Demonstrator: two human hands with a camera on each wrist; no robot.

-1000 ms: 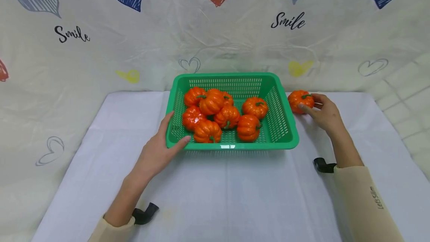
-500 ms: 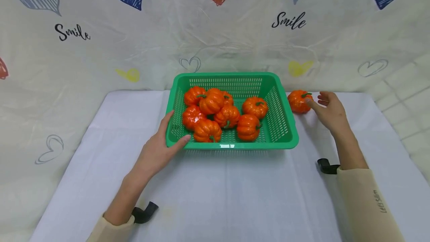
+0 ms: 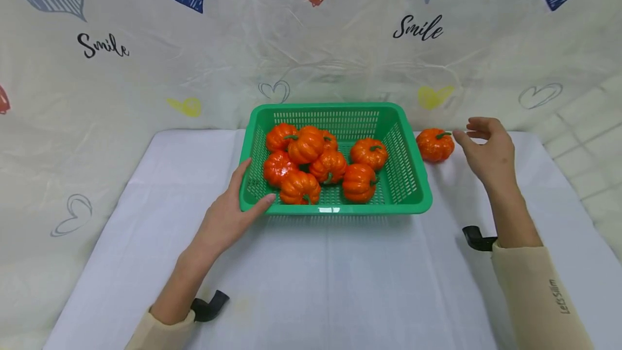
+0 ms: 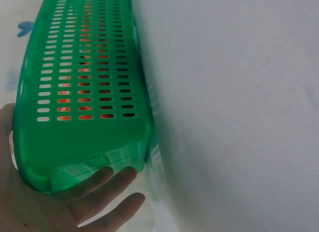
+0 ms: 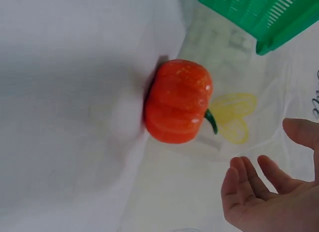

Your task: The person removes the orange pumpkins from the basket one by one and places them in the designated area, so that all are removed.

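Observation:
A green plastic basket (image 3: 335,210) stands on the white-covered table with several small orange pumpkins (image 3: 359,183) inside. My left hand (image 3: 225,220) holds its front left corner, thumb over the front rim and fingers along the outside of the end wall. The left wrist view shows those fingers (image 4: 107,192) against the perforated wall. To the right of the basket one more orange pumpkin (image 3: 434,146) with a green stem sits on the cloth. Just right of it is my right hand (image 3: 493,155), holding nothing, thumb and fingers apart. In the right wrist view a gap separates the hand from this pumpkin (image 5: 178,101).
White cloth (image 3: 330,280) covers the table. A pale sheet (image 3: 340,42) printed with hearts and "Smile" hangs close behind the basket. Black curved pieces (image 3: 210,307) sit by both wrists, near the beige sleeves. White tiles show at the right edge.
My right hand has let go of the pumpkin right of the basket and moved away to the right, fingers spreading. The left hand and the basket have stayed in place.

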